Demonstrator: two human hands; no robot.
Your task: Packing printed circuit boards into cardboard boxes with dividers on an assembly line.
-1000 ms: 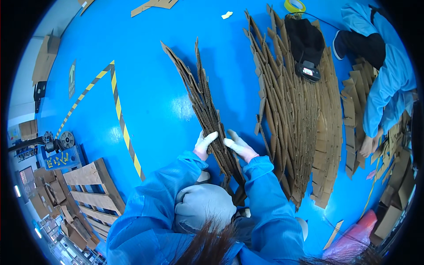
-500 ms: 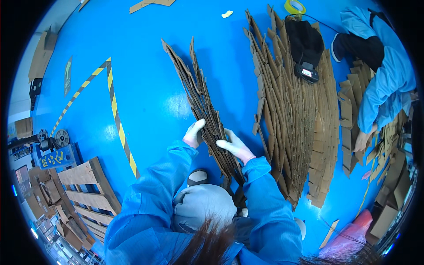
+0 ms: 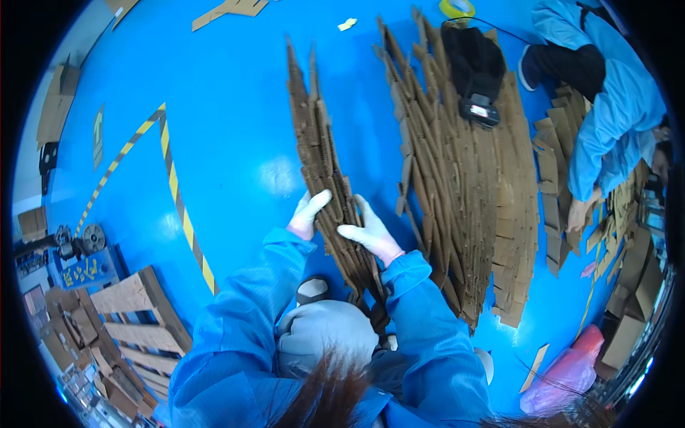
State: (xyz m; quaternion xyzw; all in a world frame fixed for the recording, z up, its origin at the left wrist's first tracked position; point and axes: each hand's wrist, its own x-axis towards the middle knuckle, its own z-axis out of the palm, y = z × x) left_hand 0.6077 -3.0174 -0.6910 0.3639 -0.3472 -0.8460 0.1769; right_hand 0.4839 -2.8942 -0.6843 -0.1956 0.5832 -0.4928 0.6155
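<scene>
Between my gloved hands stands a bundle of flat brown cardboard pieces [image 3: 317, 143], held on edge and pressed together, its far ends splayed into two points. My left hand [image 3: 309, 212] is closed on the bundle's left side, thumb over the top. Gripping the right side is my right hand [image 3: 371, 232], thumb across the upper edges. Both hands' fingertips are hidden behind the cardboard. Just to the right, a long row of folded cardboard sheets [image 3: 457, 200] lies on the blue floor. A black bag with a small device [image 3: 479, 112] rests on that row.
At the right, a co-worker in blue [image 3: 614, 107] bends over more cardboard strips [image 3: 553, 185]. A tape roll [image 3: 457, 8] lies at the far end. On the left are a wooden pallet [image 3: 146, 307] and yellow-black floor tape [image 3: 171, 171]. A pink plastic bag [image 3: 567, 378] sits at lower right.
The bundle has turned more upright, its far end swinging to the right, and shows more of its edges. Both hands keep their hold. The whole view has shifted slightly.
</scene>
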